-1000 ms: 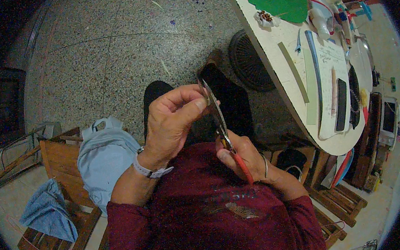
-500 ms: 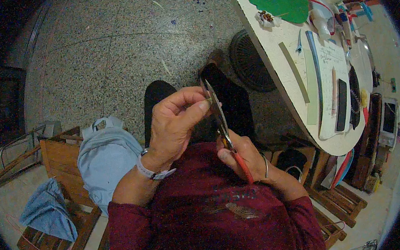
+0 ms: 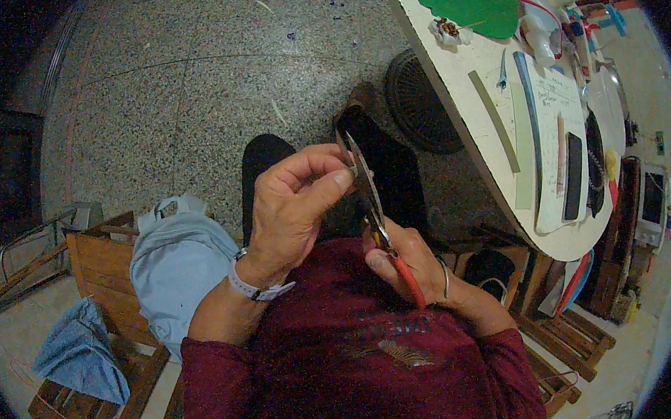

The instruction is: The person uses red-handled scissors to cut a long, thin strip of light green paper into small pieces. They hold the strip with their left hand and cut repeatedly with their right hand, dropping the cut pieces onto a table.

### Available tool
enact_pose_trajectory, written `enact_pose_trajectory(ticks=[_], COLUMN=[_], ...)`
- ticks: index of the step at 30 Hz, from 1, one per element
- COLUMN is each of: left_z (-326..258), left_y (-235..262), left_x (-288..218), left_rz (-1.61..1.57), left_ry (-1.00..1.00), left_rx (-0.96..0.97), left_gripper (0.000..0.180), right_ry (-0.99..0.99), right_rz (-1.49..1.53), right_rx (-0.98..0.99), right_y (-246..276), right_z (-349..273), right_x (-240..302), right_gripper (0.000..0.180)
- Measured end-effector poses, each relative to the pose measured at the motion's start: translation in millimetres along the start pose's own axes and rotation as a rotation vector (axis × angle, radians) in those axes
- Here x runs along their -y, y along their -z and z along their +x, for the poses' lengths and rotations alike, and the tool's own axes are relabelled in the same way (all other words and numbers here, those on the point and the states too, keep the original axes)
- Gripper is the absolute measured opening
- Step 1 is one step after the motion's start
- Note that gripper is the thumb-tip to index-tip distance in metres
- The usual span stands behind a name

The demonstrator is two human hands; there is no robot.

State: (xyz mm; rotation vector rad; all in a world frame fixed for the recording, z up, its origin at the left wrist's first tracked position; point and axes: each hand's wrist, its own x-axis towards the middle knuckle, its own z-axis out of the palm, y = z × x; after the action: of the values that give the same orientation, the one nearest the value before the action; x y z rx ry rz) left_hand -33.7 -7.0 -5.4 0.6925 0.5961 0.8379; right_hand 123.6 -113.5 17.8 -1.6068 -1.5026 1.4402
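My right hand (image 3: 405, 255) is closed around a pair of scissors (image 3: 390, 240) with a red handle and metal blades. The blades point away from me and stand somewhat apart. Beside them, my left hand (image 3: 295, 201) pinches a small greenish piece (image 3: 354, 171) between thumb and forefinger, at the blades. Most of that piece is hidden by the fingers, so its kind cannot be told. Both hands are above my lap.
At right, a white table (image 3: 501, 187) bears green sheet material (image 3: 473, 2), narrow green strips (image 3: 495, 116), a notebook (image 3: 550, 151), a pencil (image 3: 561, 150) and a dark phone-like object (image 3: 573, 177). A round black stool (image 3: 422, 102) stands beneath its edge. Left are a pale backpack (image 3: 185, 266) and folded denim (image 3: 84, 351).
The scissor blades are spread a little wider than before. Both hands have stayed in nearly the same place, and the left still pinches the small piece.
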Motion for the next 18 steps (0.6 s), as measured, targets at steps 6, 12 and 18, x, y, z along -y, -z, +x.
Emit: enact_pose_trajectory(ticks=[6, 12, 18], left_z=[0.8, 1.1, 0.6], left_y=[1.0, 4.9, 1.2], left_x=[-2.6, -2.2, -6.9], left_rz=[0.019, 0.024, -0.083], left_ry=[0.001, 0.003, 0.059], left_rx=[-0.005, -0.012, -0.054], left_gripper=[0.005, 0.008, 0.011], right_ry=[0.014, -0.006, -0.028], right_rz=[0.012, 0.001, 0.018], right_rx=[0.006, 0.006, -0.002], right_y=[1.1, 1.3, 0.1], right_z=[-0.4, -0.2, -0.5], right_x=[0.7, 3.6, 3.6], right_gripper=[0.029, 0.028, 0.025])
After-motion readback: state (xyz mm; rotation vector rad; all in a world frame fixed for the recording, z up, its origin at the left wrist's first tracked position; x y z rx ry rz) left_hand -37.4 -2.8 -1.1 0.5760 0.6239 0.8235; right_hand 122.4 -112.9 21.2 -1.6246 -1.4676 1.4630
